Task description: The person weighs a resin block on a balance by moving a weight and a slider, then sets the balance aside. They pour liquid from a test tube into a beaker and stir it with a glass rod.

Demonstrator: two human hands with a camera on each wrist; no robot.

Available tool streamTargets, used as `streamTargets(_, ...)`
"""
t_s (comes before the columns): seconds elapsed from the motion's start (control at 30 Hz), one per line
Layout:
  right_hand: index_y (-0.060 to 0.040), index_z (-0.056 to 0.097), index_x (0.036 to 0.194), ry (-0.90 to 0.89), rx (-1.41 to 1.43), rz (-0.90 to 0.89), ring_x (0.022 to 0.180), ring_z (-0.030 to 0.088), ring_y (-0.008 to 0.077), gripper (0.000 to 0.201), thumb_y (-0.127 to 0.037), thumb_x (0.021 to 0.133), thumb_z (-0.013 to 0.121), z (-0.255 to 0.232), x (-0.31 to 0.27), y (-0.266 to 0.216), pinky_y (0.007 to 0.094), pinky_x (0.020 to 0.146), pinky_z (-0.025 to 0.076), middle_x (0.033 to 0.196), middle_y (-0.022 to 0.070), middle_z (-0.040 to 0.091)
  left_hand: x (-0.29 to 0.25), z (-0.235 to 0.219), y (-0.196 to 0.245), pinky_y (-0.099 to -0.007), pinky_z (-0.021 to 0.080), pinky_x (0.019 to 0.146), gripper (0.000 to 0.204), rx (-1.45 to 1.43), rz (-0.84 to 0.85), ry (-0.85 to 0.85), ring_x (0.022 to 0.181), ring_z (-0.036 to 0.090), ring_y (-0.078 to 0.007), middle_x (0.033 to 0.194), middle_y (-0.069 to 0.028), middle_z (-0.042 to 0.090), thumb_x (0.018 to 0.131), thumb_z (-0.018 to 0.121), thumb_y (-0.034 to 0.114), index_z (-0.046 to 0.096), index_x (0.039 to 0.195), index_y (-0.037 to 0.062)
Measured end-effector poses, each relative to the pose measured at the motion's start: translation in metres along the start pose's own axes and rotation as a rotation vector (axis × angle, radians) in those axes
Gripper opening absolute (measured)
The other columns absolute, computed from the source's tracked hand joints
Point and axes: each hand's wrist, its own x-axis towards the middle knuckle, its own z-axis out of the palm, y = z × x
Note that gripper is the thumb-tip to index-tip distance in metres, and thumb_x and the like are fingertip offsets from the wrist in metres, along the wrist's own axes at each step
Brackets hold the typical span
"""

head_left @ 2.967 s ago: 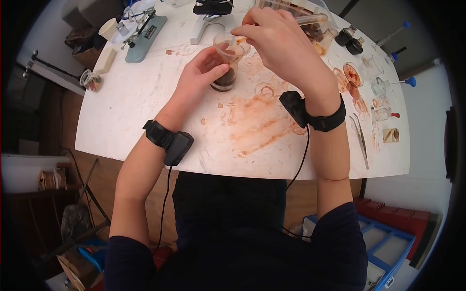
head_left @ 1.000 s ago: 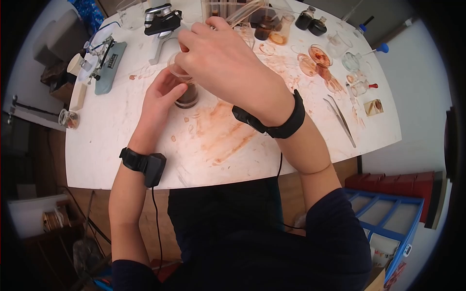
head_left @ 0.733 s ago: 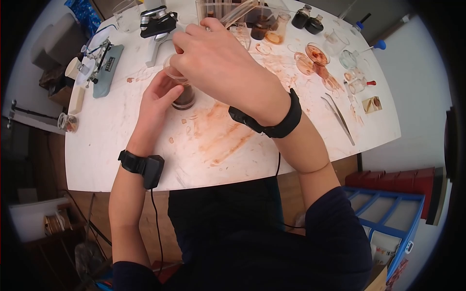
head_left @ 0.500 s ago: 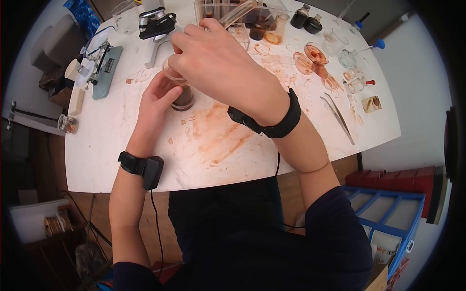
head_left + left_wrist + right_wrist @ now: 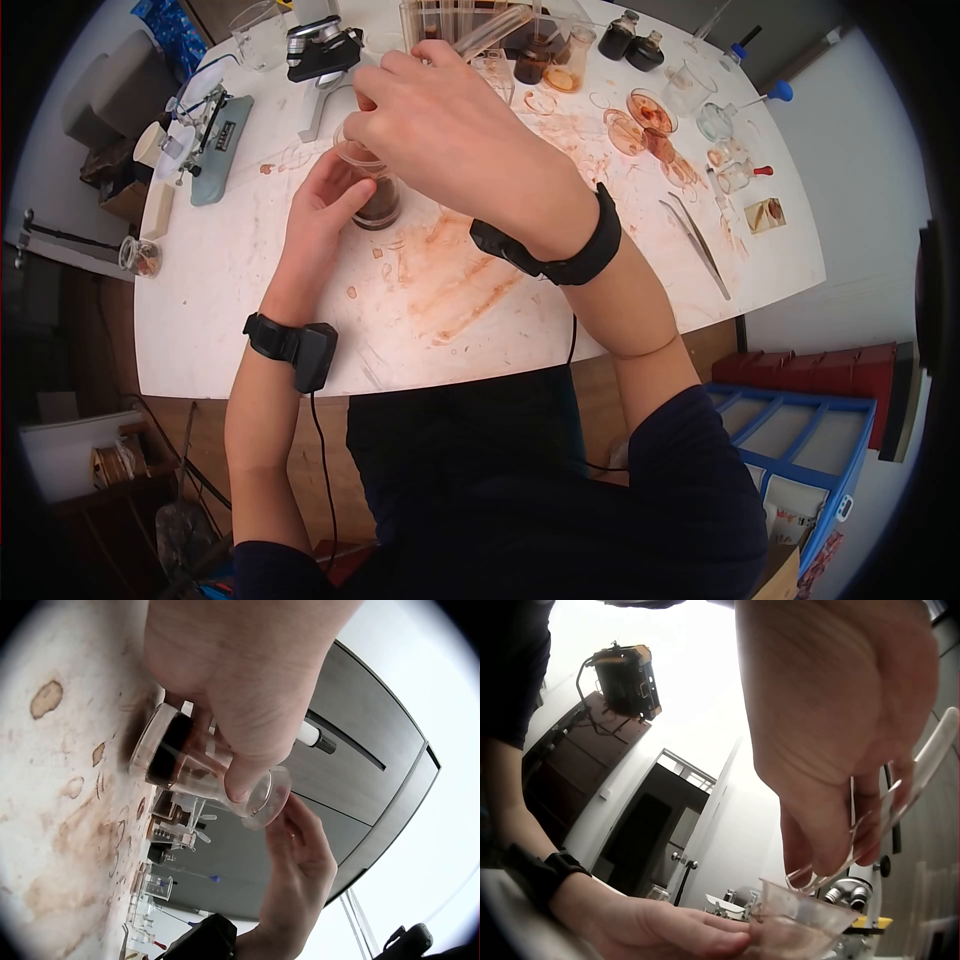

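In the head view my left hand grips the upper part of a clear glass vessel holding dark liquid; the left wrist view shows the thumb round its narrower part and the vessel upright on the table. A clear flared piece forms its top. Above that rim my right hand holds a clear glass tube, tilted with its low end at the rim. The right wrist view shows the fingertips pinching the tube; whether anything flows is hidden.
A microscope stands behind the hands, a balance at left. Dark bottles, a stained flask, a petri dish and tweezers are at right. Brown stains mark the white table.
Since the earliest frame the head view has shifted, and my right hand has turned, its back now covering more of the rim. Over the last half second both hands stay nearly still.
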Motion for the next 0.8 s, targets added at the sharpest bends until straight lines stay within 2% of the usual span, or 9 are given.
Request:
streamTargets(0.23,-0.0132,0.070,0.077,0.003,0.016,0.003,0.091,0.058,0.0198,0.004,-0.015,0.080,0.068,-0.0015,-0.0004,0.0004,0.0347,0.087,0.041,0.086,0.0013,0.059,0.0004,0.0009,0.0008,-0.0339,0.041,0.109,0.052,-0.009,0.000,0.005,0.127,0.056,-0.0184,0.135,-0.0085,0.060,0.095,0.067,0.007,0.049,0.143,0.0002)
streamTargets(0.33,-0.0116,0.076,0.074,0.051,0.017,-0.038,0.090,0.063,0.0203,0.008,-0.018,0.071,0.072,0.0028,0.0003,0.0027,0.0360,0.080,0.045,0.084,0.0039,0.066,0.0003,0.0002,0.0006,-0.0338,0.041,0.109,0.052,-0.014,-0.007,0.003,0.127,0.056,-0.0185,0.136,-0.0085,0.060,0.094,0.067,0.006,0.049,0.143,0.0003)
streamTargets(0.43,-0.0128,0.072,0.076,-0.024,-0.010,0.000,0.093,0.058,0.0197,0.004,-0.015,0.079,0.069,-0.0010,0.0004,0.0001,0.0343,0.089,0.042,0.087,0.0018,0.058,0.0002,-0.0001,0.0001,-0.0338,0.042,0.109,0.052,-0.012,-0.004,0.006,0.127,0.056,-0.0184,0.136,-0.0084,0.060,0.094,0.067,0.005,0.049,0.143,0.0002)
streamTargets(0.53,-0.0132,0.072,0.075,-0.032,-0.023,0.002,0.093,0.058,0.0194,0.004,-0.015,0.078,0.070,0.0021,0.0012,0.0003,0.0341,0.090,0.042,0.087,0.0019,0.058,0.0002,-0.0002,0.0005,-0.0337,0.042,0.109,0.052,-0.011,-0.006,0.005,0.127,0.056,-0.0184,0.136,-0.0084,0.059,0.094,0.066,0.004,0.049,0.143,0.0000)
streamTargets(0.63,-0.0124,0.077,0.071,0.053,-0.022,-0.048,0.090,0.063,0.0201,0.008,-0.018,0.068,0.073,0.0072,0.0017,0.0026,0.0358,0.080,0.045,0.084,0.0032,0.067,0.0006,-0.0017,-0.0003,-0.0338,0.042,0.109,0.052,-0.004,-0.001,-0.010,0.128,0.055,-0.0186,0.137,-0.0085,0.059,0.094,0.066,0.004,0.049,0.143,-0.0001)
streamTargets(0.73,-0.0126,0.076,0.071,0.054,-0.019,-0.058,0.089,0.063,0.0201,0.008,-0.018,0.068,0.073,0.0080,0.0019,0.0023,0.0358,0.080,0.045,0.083,0.0030,0.067,0.0008,-0.0023,-0.0009,-0.0338,0.042,0.109,0.052,-0.007,-0.010,-0.006,0.128,0.055,-0.0189,0.137,-0.0087,0.059,0.094,0.066,0.004,0.049,0.143,-0.0004)
streamTargets(0.8,-0.0131,0.074,0.073,0.000,-0.001,-0.027,0.090,0.061,0.0197,0.004,-0.016,0.074,0.071,0.0064,0.0016,0.0015,0.0345,0.086,0.043,0.084,0.0023,0.062,0.0012,-0.0014,-0.0006,-0.0339,0.042,0.109,0.052,-0.012,0.000,-0.006,0.128,0.055,-0.0190,0.136,-0.0090,0.059,0.094,0.067,0.004,0.048,0.143,-0.0006)
